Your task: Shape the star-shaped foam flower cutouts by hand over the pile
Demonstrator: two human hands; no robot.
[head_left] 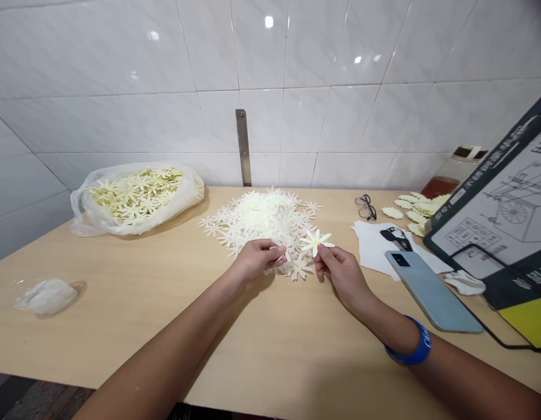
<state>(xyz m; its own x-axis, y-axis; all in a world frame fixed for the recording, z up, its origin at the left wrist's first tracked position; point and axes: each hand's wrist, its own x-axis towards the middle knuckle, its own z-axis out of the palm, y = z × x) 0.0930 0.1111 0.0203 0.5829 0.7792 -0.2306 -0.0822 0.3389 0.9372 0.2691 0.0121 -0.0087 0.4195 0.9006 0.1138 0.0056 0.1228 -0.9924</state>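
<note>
My right hand [338, 268] pinches a pale yellow flower cutout [316, 241] by its lower edge, its petals spread above the fingertips. My left hand [259, 258] is closed on a white petal-shaped piece [287, 254], mostly covered by the fingers. Behind both hands a heap of white flower cutouts [262, 216] lies on the wooden table [143, 315]. The two hands are apart, just in front of the heap. An open plastic bag [189, 207] at the back left holds many yellowish flower cutouts [143, 192].
A clear bag with white material [47, 296] lies at the left. At the right are a phone [436, 291], white paper [371, 248], glasses [365, 207], yellow scalloped pieces [421, 207], a jar [454, 169] and a leaning printed box [510, 204]. A tiled wall stands behind.
</note>
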